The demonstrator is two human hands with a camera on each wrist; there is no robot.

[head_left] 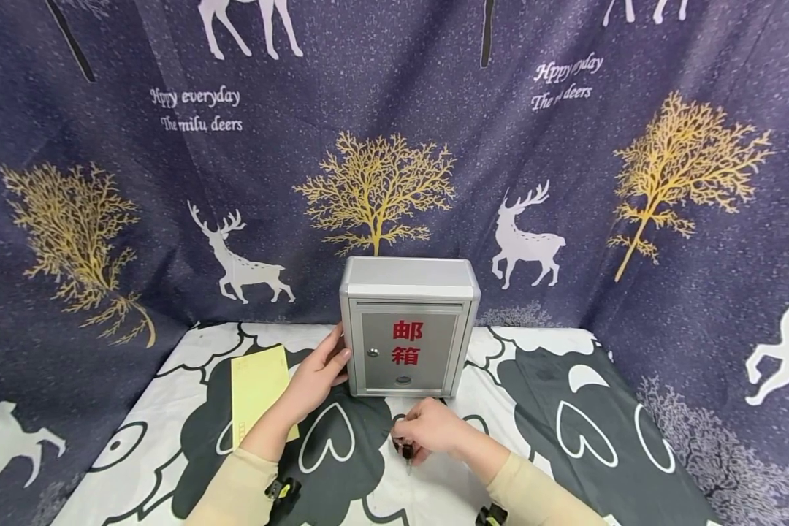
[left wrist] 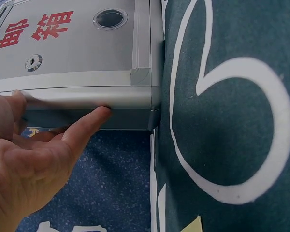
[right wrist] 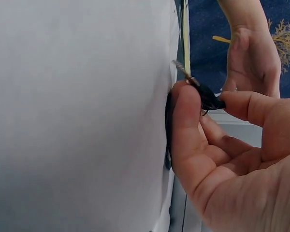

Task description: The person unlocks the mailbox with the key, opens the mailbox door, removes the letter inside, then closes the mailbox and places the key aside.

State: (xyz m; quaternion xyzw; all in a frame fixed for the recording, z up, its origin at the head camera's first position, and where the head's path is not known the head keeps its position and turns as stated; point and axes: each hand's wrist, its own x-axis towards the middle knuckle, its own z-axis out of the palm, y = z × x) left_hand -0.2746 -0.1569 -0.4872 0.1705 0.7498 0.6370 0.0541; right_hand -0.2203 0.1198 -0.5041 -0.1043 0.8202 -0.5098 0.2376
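A silver metal mailbox (head_left: 408,277) stands upright on the cloth, with red characters, a small round lock (head_left: 372,353) and an oval window on its front door. My left hand (head_left: 317,376) rests against the box's left side. In the left wrist view its fingers (left wrist: 89,123) reach along that side, and the thumb lies by the front edge. In front of the box, my right hand (head_left: 434,427) pinches a black-headed key (right wrist: 209,97) between thumb and forefinger. Its metal shaft sticks out, away from the lock. The mailbox door is closed.
A yellow envelope (head_left: 259,387) lies flat on the cloth left of the box, partly behind the left forearm. The black-and-white patterned cloth (head_left: 552,409) covers the table. A dark blue curtain (head_left: 394,95) with deer and trees hangs behind the box.
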